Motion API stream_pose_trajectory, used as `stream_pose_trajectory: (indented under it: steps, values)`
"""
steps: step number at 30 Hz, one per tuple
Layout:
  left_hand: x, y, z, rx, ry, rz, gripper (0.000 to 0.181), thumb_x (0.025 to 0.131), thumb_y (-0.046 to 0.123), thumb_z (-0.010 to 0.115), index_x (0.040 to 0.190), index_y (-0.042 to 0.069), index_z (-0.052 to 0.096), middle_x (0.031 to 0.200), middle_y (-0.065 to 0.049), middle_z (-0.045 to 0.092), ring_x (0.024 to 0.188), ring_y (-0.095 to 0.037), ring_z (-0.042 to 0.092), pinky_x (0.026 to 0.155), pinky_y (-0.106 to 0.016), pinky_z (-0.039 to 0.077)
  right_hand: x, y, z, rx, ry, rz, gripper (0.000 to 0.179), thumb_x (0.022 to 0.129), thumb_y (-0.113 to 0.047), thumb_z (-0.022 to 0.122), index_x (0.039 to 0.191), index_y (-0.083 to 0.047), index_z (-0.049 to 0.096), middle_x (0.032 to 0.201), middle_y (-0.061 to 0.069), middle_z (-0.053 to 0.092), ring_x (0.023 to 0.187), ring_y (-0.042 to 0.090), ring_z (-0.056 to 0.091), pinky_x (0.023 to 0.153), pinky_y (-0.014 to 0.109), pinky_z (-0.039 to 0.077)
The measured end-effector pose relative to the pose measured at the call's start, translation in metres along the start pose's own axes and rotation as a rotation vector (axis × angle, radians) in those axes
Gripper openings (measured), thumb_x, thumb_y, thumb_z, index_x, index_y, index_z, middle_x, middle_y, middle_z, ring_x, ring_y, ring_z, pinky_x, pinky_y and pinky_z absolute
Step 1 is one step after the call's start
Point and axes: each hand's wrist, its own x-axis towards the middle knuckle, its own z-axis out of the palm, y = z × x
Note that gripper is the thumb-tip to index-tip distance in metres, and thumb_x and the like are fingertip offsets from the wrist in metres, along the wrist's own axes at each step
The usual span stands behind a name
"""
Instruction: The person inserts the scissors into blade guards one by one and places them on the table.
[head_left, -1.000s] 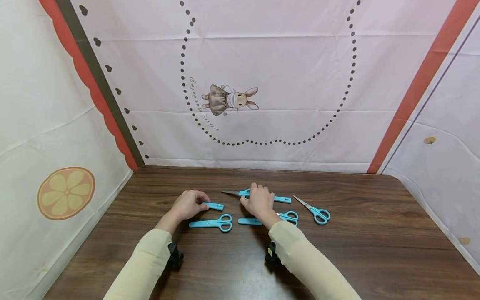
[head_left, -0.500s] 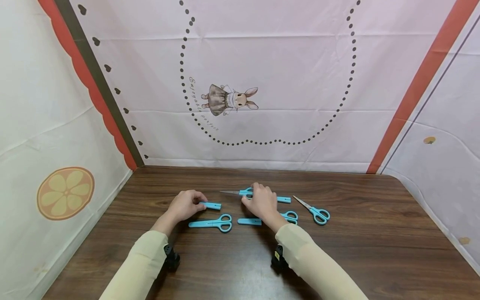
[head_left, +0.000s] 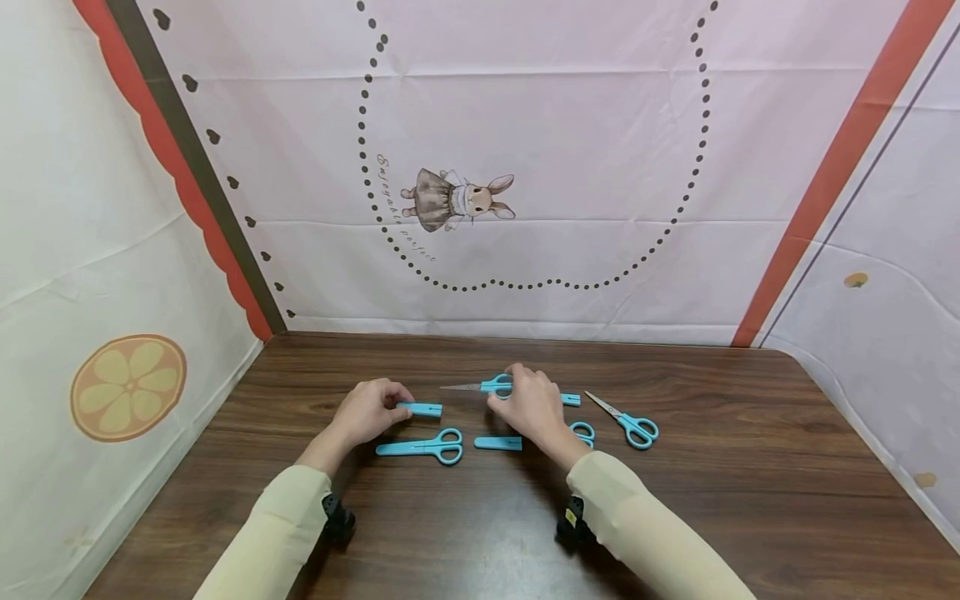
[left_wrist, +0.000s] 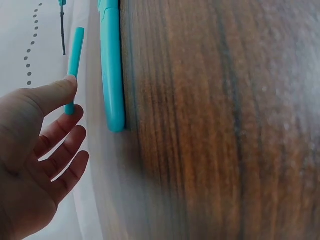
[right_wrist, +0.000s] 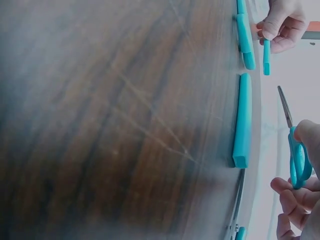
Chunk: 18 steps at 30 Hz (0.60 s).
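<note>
My left hand pinches a light-blue scissors sheath between thumb and fingertips, its square end pointing right in the head view. My right hand grips a pair of blue-handled scissors by the handles, thumb on top. Their bare metal blades point left, behind and to the right of the held sheath and apart from it. Nearer to me, a sheathed pair of scissors lies below the left hand. Another sheath lies below the right hand, with scissors handles partly hidden behind the wrist.
Bare scissors lie to the right of my right hand, blades angled away to the left. Another blue sheath shows just beside that hand, partly covered by it. The brown wooden table ends at a printed cloth wall behind.
My right hand has shifted a little right with the scissors, uncovering more of their handles. My left hand and its sheath have moved slightly left. The things lying on the table stay put.
</note>
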Motion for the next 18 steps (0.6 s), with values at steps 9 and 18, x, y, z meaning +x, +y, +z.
stream_pose_trajectory:
  steps: [9,18]
  values:
    - [-0.003,0.003,-0.004,0.003,0.035,0.033,0.006,0.081,0.022,0.071,0.087,0.023,0.069,0.085,0.006,0.060,0.077,-0.011,0.054,0.064,-0.030,0.045,-0.007,0.001,-0.007,0.031,0.001,-0.050,0.043,0.078,-0.039,0.067,0.110,-0.011,0.063,0.053,-0.008,0.046,0.045,0.010,0.037,0.040,0.025,0.028]
    - [-0.005,0.004,-0.004,-0.002,0.073,0.069,0.007,0.080,0.023,0.073,0.085,0.022,0.069,0.083,0.007,0.060,0.075,-0.012,0.053,0.065,-0.030,0.044,-0.013,0.007,-0.015,0.064,0.011,-0.050,0.045,0.076,-0.040,0.069,0.109,-0.010,0.062,0.055,-0.008,0.047,0.048,0.010,0.038,0.042,0.025,0.030]
